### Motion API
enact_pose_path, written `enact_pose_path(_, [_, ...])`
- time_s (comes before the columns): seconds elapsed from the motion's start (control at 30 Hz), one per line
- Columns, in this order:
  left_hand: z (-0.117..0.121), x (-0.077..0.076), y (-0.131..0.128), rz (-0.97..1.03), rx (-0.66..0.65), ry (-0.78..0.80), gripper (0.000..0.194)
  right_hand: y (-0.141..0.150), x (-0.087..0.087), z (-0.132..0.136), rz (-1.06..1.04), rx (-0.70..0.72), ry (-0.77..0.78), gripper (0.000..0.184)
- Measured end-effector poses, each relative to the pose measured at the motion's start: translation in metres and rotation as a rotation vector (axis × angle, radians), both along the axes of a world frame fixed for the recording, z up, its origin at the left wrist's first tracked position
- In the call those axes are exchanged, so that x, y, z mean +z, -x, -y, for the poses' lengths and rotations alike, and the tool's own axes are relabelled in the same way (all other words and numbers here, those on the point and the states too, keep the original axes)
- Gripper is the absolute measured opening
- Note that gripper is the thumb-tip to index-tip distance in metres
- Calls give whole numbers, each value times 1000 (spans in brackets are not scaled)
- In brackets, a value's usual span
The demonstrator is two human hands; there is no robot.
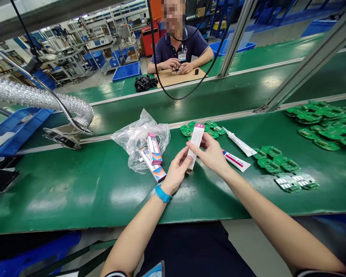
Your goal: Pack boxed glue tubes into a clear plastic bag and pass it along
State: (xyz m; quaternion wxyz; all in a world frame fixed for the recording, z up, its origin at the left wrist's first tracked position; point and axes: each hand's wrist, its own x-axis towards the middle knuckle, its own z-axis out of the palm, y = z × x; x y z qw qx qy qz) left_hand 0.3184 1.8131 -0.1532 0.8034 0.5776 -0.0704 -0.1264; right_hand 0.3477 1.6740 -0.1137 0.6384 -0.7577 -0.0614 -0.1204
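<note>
A slim white carton with a pink end (196, 139) is held upright and slightly tilted between my two hands, above the green work surface. My left hand (177, 171), with a blue band at the wrist, grips its lower left side. From the right, my right hand (212, 154) has its thumb on the carton's face and its fingers behind it. Just right of my right hand lie a white tube with a red stripe (237, 161) and a plain white tube (240, 142). Two printed cartons (155, 149) rest by a clear plastic bag (135, 138) to the left.
Green circuit boards lie behind my hands, at right (276, 159) and in a far-right pile (324, 119). A silver duct (60, 102) and blue bin (20, 125) stand left. A black cable (175, 99) hangs ahead. Opposite, a co-worker (187, 48) handles small parts.
</note>
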Motion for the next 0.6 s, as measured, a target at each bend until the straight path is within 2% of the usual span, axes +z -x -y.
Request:
enact_pose_path(0.1, [-3,-3,4,-58,-18,93,60,-5,1,-5,54,-80,-92,46])
enact_pose_path(0.2, [-4,-6,5,-98,-15,156,64,-11,2,-2,38,-75,-246,47])
enact_pose_path(0.37, [-1,-7,4,-146,90,238,63,-16,-6,-1,-47,-110,-469,49])
enact_pose_path(0.47, [-1,-5,7,-187,121,266,51,-15,-5,-2,3,-159,-451,46])
enact_pose_path(0.6, [-3,-7,17,-234,139,246,49,-16,16,-8,262,-232,-348,37])
